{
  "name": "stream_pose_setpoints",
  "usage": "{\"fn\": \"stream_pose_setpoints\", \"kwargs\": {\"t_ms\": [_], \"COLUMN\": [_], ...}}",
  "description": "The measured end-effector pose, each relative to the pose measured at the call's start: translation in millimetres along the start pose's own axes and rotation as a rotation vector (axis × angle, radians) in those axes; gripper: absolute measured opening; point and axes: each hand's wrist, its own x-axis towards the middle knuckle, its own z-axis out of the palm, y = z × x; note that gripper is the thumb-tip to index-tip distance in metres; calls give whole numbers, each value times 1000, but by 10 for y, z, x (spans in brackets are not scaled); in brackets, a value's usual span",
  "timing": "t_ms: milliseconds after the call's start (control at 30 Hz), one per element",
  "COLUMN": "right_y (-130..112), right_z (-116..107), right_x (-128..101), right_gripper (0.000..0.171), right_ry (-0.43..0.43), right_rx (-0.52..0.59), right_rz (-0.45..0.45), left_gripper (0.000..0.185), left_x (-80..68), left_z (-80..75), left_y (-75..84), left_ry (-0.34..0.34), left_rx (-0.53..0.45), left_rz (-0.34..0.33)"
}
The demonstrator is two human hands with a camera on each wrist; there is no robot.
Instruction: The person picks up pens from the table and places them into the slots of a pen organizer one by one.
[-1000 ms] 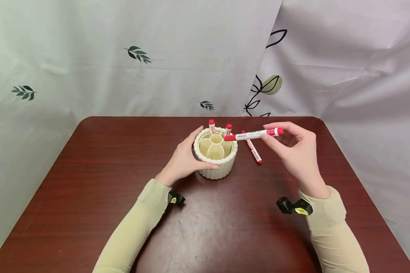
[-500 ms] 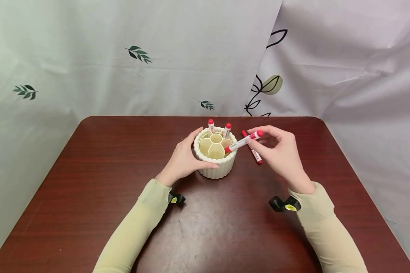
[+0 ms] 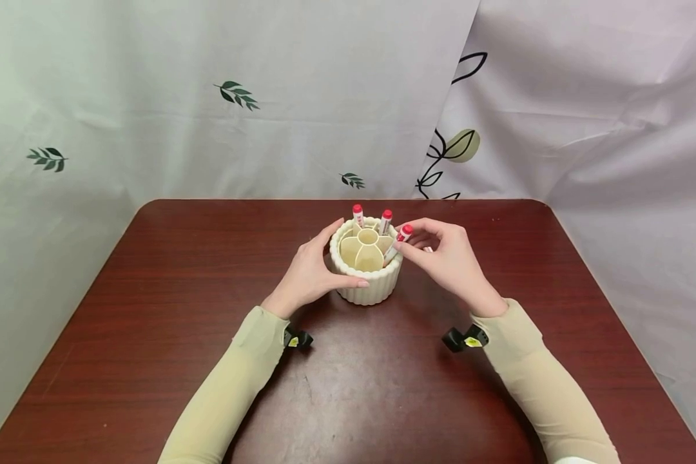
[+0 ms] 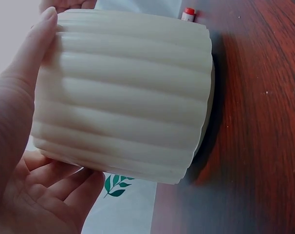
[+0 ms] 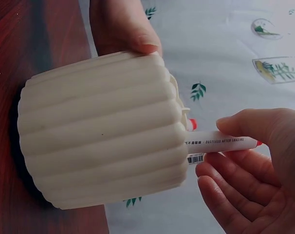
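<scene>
1. Cream ribbed round plastic pen holder [image 3: 367, 270] with petal-shaped compartments, standing upright on dark red-brown wooden table [image 3: 151, 309]. Landmark for everything below.
2. Left hand [image 3: 310, 270] cupped around holder's left wall: thumb along near side, fingers curled round far-left rim. Left wrist view confirms palm and fingers wrapped against the ribs.
3. Right hand [image 3: 449, 261] just right of holder, thumb and fingertips pinching upper end of white-barrelled marker with red cap [image 3: 399, 241]; remaining fingers loosely curled.
4. Held marker: lower end inside holder's right-side compartment, red end up. Long axis tilted, top leaning right, away from holder centre. In right wrist view the barrel [image 5: 220, 142] emerges over the rim with printed text visible.
5. Two more red-capped white markers [image 3: 357, 216] [image 3: 386, 220] standing near-upright in the far compartments, red ends up.
6. Another marker lying on the table right of holder, mostly hidden behind right hand; direction cannot be told.
7. White leaf-print cloth backdrop [image 3: 238, 96] behind holder.
</scene>
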Motion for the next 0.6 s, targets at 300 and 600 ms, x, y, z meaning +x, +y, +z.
{"fn": "stream_pose_setpoints", "kwargs": {"t_ms": [300, 600], "right_y": [28, 143], "right_z": [-67, -295], "right_x": [-32, -117], "right_gripper": [22, 24], "right_ry": [-14, 50], "right_rx": [0, -61], "right_rz": [-24, 39], "left_gripper": [121, 117], "left_x": [-5, -69], "left_z": [3, -40], "left_y": [-12, -27], "left_ry": [-6, -4], "left_rx": [-4, 22], "left_rz": [9, 51]}}
